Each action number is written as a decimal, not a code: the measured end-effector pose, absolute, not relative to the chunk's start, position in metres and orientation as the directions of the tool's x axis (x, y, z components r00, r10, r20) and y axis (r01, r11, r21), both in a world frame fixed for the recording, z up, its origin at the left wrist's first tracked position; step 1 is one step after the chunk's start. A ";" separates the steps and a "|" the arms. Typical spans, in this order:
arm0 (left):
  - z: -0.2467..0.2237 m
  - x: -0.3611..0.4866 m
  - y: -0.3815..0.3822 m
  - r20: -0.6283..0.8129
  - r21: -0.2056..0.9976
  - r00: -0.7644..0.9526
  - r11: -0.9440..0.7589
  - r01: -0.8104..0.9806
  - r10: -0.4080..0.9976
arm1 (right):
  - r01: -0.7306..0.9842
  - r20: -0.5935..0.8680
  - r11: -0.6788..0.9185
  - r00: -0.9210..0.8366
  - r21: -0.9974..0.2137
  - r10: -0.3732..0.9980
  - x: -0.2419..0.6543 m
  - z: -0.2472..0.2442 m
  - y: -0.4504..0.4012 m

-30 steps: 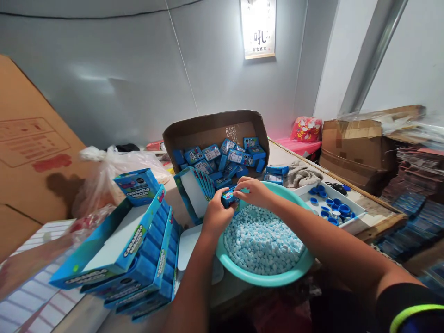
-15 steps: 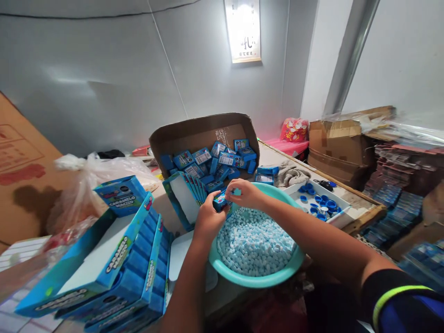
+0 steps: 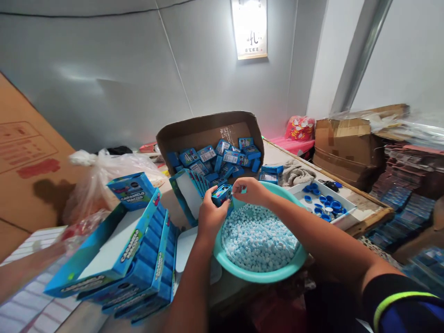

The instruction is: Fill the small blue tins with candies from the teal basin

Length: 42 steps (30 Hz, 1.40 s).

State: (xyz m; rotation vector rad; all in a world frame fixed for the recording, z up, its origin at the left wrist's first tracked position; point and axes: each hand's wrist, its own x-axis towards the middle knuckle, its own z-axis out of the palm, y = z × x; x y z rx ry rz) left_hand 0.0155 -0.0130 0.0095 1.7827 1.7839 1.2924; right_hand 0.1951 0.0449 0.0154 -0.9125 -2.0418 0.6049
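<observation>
- Small blue printed carton [image 3: 221,194]: above the far-left rim of the basin, long axis slanting from lower left to upper right, printed face upward.
- Left hand [image 3: 211,215]: nearer of the two, directly below the carton, fingers closed firmly around its lower side.
- Right hand [image 3: 251,191]: to the carton's right, fingers curled inward, tips at or just beside its right end; contact impossible to confirm from this view.
- Round teal plastic basin [image 3: 260,276]: beneath both hands, heaped with pale blue candy pellets [image 3: 258,238].
- Open brown cardboard box [image 3: 208,121]: beyond the hands, holding loose blue cartons [image 3: 208,159].
- Stacked blue cardboard display trays [image 3: 104,249]: left of the hands, printed "CARAMELO".
- Shallow white tray [image 3: 342,210]: right of the basin, holding blue bottle caps [image 3: 328,201].
- Pale work table [image 3: 274,157]: under these items, with a wooden edge along its right side.
- Grey wall [image 3: 104,69]: behind the table, bearing a lit hanging sign [image 3: 249,30].
</observation>
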 end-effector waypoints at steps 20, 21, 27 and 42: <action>0.009 -0.033 -0.103 0.455 0.626 -0.462 0.095 0.774 0.761 | 0.671 -0.122 0.492 -0.650 -0.555 0.750 0.184 -0.032 0.013; 0.003 -0.035 -0.099 0.419 0.636 -0.458 0.107 0.764 0.784 | 0.671 -0.125 0.495 -0.653 -0.551 0.746 0.185 -0.031 0.013; -0.009 -0.039 -0.104 0.436 0.605 -0.382 0.049 0.795 0.815 | 0.678 -0.184 0.526 -0.685 -0.514 0.705 0.190 -0.022 0.010; -0.042 -0.153 -0.270 0.696 0.473 -0.591 0.360 0.804 0.408 | 0.656 -0.297 0.568 -0.744 -0.497 0.598 0.192 -0.022 0.010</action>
